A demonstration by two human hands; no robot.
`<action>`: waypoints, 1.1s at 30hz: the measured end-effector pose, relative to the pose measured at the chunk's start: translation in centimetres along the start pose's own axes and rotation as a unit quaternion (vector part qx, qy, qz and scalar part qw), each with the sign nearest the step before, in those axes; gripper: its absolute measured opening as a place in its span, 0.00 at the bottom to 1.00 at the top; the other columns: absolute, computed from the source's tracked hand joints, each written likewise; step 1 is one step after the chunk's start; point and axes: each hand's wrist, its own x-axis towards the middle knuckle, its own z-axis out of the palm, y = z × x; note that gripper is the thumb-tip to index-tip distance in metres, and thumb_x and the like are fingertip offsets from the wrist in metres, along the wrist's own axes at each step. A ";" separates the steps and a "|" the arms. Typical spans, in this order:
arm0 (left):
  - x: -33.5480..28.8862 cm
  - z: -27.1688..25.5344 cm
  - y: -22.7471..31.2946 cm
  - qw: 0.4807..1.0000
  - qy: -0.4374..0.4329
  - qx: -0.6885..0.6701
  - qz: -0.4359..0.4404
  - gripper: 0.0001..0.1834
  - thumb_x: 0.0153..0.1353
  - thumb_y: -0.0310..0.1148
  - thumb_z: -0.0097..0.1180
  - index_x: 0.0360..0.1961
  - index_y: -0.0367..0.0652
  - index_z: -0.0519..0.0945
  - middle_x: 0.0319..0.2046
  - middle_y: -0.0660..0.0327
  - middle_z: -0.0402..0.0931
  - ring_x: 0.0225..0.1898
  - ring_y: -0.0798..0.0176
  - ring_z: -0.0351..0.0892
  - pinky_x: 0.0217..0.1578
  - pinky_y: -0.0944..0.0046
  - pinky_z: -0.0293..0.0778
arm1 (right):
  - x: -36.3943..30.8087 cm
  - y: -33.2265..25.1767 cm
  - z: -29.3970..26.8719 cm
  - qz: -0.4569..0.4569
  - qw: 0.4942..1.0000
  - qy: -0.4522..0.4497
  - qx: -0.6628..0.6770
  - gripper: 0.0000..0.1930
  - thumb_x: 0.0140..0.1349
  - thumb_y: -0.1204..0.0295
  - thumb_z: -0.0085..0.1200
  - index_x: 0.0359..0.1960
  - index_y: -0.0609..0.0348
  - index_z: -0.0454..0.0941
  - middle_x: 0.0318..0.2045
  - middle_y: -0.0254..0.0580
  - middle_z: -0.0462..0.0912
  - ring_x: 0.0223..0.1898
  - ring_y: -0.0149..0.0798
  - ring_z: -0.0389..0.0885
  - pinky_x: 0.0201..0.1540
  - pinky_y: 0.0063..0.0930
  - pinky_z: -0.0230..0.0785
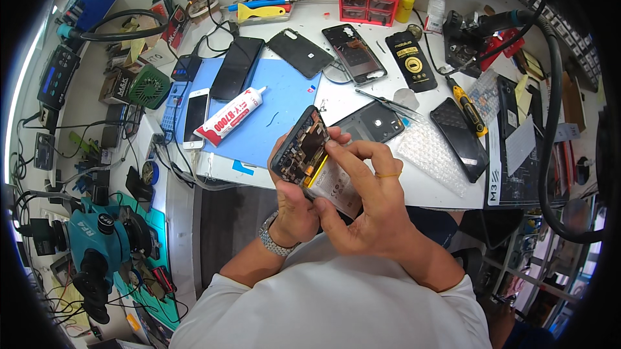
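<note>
Silver-grey battery (pixel 333 187) exposed, the opened phone (pixel 313 145) is near the edge of the tabletop (pixel 310 19), grasped by left hand (pixel 296 212) and right hand (pixel 372 203); light, steady pressure should protect its bare circuits (pixel 299 155).

Pretty bright shot, whitish light all over the table (pixel 333 95), shadows soft. Way left of the blue mat (pixel 291 109), a light strip (pixel 18 71) is blown out. Opened phone (pixel 305 150) by the mat's near right corner looks decently sharp. Fisheye bends the shelving (pixel 527 279) far right of the mat; corners go black.
</note>
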 end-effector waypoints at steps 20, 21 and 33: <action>-0.1 0.5 -0.3 1.000 0.009 0.000 0.027 0.46 0.81 0.68 0.38 0.86 0.50 0.45 0.78 0.41 0.64 0.78 0.45 0.69 0.78 0.38 0.66 | -0.1 -0.4 -0.3 0.002 1.000 -0.012 -0.017 0.38 0.56 0.67 0.70 0.70 0.70 0.78 0.58 0.58 0.73 0.57 0.54 0.75 0.60 0.50 0.62; -0.1 0.4 -0.3 1.000 0.005 0.009 0.027 0.46 0.81 0.68 0.38 0.86 0.50 0.44 0.78 0.41 0.64 0.78 0.45 0.69 0.78 0.38 0.66 | 0.0 -0.5 -0.4 -0.001 1.000 -0.016 -0.026 0.38 0.57 0.67 0.70 0.70 0.70 0.78 0.58 0.59 0.73 0.57 0.55 0.75 0.60 0.50 0.61; 0.2 0.1 -0.6 1.000 0.016 0.017 0.005 0.44 0.83 0.65 0.37 0.86 0.49 0.43 0.78 0.42 0.63 0.78 0.46 0.69 0.78 0.39 0.66 | 0.0 0.3 0.4 0.020 0.999 -0.035 -0.015 0.37 0.60 0.68 0.69 0.71 0.74 0.74 0.60 0.62 0.71 0.60 0.58 0.74 0.63 0.52 0.64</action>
